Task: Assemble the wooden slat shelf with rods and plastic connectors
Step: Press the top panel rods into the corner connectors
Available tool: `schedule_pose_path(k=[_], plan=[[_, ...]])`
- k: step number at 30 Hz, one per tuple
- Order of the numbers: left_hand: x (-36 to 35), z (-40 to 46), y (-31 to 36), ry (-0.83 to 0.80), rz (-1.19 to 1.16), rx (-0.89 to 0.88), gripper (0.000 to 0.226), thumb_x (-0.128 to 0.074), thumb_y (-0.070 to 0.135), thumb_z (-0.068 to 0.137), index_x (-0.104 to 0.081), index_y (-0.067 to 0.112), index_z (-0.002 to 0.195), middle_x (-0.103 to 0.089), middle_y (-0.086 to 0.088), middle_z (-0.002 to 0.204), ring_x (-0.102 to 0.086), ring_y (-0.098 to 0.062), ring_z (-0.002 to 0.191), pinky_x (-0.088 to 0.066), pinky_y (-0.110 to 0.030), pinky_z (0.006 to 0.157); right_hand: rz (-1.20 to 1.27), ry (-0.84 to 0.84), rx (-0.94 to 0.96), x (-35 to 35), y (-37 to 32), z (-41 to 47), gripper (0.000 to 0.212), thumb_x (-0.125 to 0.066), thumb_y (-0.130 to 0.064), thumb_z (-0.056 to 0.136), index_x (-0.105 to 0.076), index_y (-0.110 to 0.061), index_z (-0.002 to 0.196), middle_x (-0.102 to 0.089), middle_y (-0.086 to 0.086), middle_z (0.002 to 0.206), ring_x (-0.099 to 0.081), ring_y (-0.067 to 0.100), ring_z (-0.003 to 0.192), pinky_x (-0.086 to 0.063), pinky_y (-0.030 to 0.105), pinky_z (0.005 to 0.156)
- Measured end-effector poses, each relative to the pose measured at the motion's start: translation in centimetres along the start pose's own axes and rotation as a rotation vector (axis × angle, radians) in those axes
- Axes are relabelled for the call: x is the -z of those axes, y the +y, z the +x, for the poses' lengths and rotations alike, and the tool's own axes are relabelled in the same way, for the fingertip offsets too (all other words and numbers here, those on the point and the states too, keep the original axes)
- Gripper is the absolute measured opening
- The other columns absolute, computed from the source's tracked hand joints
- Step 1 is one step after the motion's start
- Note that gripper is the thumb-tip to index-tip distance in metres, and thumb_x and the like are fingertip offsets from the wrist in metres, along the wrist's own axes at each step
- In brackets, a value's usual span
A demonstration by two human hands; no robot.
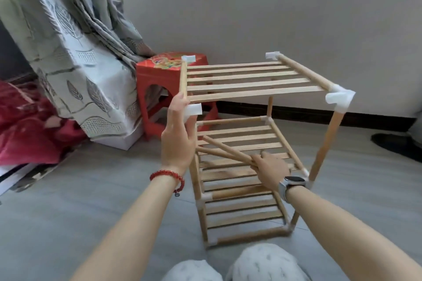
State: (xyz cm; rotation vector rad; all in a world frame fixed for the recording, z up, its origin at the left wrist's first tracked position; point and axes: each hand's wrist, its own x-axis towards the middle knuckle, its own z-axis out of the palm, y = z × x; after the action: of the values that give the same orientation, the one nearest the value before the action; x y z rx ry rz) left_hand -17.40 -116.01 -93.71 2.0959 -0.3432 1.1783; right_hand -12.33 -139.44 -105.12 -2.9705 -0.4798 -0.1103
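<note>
Grey floor (91, 189), red stool (159, 75), curtain (75, 29)

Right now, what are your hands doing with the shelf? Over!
Left hand holds the top tier's near-left corner connector. Right hand grips two loose rods over the middle tier. Shelf partly built, near-left post missing. Nothing in the way.

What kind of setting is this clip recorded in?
Probably a room in a home, with the work done on the floor: a leaf-patterned curtain hangs at left, a red plastic stool stands by the plain wall, and the floor is grey.
</note>
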Motion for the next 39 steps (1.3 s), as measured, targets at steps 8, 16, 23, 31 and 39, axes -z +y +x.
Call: schedule_pose_path(k=[8, 16, 23, 31, 39], plan=[[-0.1, 0.8, -3.0, 0.045, 0.004, -0.035, 0.032, -0.034, 0.033, 0.099, -0.038, 0.015, 0.124, -0.043, -0.018, 0.140, -0.031, 0.010, 0.126, -0.031, 0.005, 0.091, -0.120, -0.158, -0.069, -4.4, -2.3, 4.3, 0.044, -0.039, -0.019, 0.095, -0.030, -0.033, 0.136, -0.043, 0.004, 0.122, -0.041, 0.025, 0.111, -0.037, 0.039, 0.087], [0.2, 0.7, -2.9, 0.040, -0.057, 0.012, 0.026, -0.042, 0.024, 0.095, -0.041, 0.019, 0.121, -0.045, -0.012, 0.140, -0.033, 0.011, 0.125, -0.030, 0.008, 0.087, 0.001, 0.016, -0.037, -1.0, -2.5, 2.8, 0.050, -0.042, -0.021, 0.096, -0.028, -0.028, 0.143, -0.038, -0.001, 0.139, -0.033, 0.020, 0.129, -0.034, 0.035, 0.099], [1.9, 0.9, -2.8, -0.083, -0.188, 0.098, 0.026, -0.047, 0.014, 0.096, -0.048, 0.018, 0.122, -0.043, 0.000, 0.142, -0.035, 0.015, 0.122, -0.034, 0.005, 0.083, 0.162, 0.287, 0.080, 6.2, -2.2, -2.5, 0.005, -0.052, -0.019, 0.088, -0.055, -0.023, 0.089, -0.051, -0.012, 0.071, -0.046, 0.011, 0.061, -0.024, 0.015, 0.048], [3.4, 1.5, -1.4, -0.253, -0.379, 0.342, 0.022, -0.040, 0.007, 0.099, -0.049, 0.026, 0.108, -0.035, 0.015, 0.142, -0.065, -0.012, 0.082, -0.049, -0.009, 0.071, 0.200, 0.440, 0.140, 11.7, -1.7, -4.8, 0.028, -0.062, -0.034, 0.089, -0.062, -0.028, 0.116, -0.057, -0.020, 0.074, -0.052, 0.001, 0.060, -0.050, 0.027, 0.055], [4.2, 2.2, -0.7, -0.283, -0.546, 0.496, 0.024, -0.035, 0.012, 0.102, -0.055, 0.026, 0.105, -0.037, 0.014, 0.142, -0.058, -0.014, 0.074, -0.050, -0.031, 0.083, 0.004, 0.505, 0.225, 14.6, -1.8, -4.2, 0.024, -0.071, -0.029, 0.082, -0.068, -0.024, 0.106, -0.064, -0.013, 0.067, -0.053, 0.000, 0.051, -0.037, 0.011, 0.043]])
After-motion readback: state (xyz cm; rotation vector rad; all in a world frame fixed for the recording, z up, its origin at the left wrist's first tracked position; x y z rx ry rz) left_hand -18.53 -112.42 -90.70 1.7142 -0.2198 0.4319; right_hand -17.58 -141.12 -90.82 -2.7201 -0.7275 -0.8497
